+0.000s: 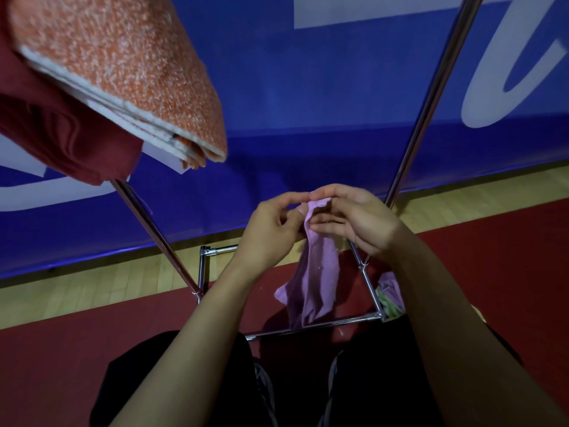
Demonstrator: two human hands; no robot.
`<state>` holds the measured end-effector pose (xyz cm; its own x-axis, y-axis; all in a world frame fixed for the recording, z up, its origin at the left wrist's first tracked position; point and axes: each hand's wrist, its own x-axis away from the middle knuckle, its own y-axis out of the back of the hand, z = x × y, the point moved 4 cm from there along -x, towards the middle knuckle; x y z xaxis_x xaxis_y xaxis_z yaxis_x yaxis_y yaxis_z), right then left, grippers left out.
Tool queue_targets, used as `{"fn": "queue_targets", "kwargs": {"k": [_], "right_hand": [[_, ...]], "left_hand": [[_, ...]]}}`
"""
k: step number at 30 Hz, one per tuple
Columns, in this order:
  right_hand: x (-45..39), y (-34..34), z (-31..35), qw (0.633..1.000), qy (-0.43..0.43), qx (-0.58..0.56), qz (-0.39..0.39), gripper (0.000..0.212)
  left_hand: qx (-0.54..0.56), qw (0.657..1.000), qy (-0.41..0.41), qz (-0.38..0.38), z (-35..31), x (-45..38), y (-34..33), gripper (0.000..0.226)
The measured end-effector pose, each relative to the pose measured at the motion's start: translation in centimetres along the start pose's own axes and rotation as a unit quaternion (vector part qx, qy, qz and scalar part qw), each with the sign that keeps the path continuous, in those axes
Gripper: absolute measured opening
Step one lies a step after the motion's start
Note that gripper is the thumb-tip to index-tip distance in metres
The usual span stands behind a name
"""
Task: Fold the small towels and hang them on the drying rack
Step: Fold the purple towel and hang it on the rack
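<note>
A small lilac towel [314, 282] hangs limp between my hands, its top edge bunched at my fingertips. My left hand [271, 226] pinches that top edge from the left. My right hand [354, 217] pinches the same edge from the right, fingers curled over it. Both hands are held in front of the metal drying rack [425, 112], between its two slanted poles. A folded orange towel [123, 72] hangs on the rack at the upper left, over a dark red cloth [61, 134].
The rack's base frame [311, 329] lies on the red floor below the lilac towel. More cloth, lilac and patterned [391, 294], lies by the frame's right corner. A blue banner [308, 87] stands behind the rack. My legs and shoes are at the bottom.
</note>
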<state>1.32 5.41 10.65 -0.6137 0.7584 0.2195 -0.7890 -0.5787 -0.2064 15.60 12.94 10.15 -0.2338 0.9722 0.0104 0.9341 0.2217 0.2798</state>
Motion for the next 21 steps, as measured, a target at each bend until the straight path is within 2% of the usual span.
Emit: {"fn": "queue_targets", "kwargs": {"k": [5,10,15,21], "right_hand": [[0.02,-0.13,-0.17,0.998,0.034,0.047,0.004,0.013],[0.01,0.12,-0.1,0.996,0.057,0.073,0.005,0.015],[0.04,0.14,0.02,0.996,0.055,0.067,-0.006,0.024],[-0.09,-0.03,0.01,0.996,0.065,0.063,-0.007,0.02]], "left_hand": [[0.012,1.0,0.007,0.001,-0.33,0.12,0.04,0.026],[0.006,0.999,-0.01,0.03,-0.42,0.09,-0.02,0.038],[0.068,0.997,0.012,0.024,-0.45,-0.07,0.11,0.03],[0.098,0.994,0.042,0.018,0.14,-0.38,0.1,0.022]]}}
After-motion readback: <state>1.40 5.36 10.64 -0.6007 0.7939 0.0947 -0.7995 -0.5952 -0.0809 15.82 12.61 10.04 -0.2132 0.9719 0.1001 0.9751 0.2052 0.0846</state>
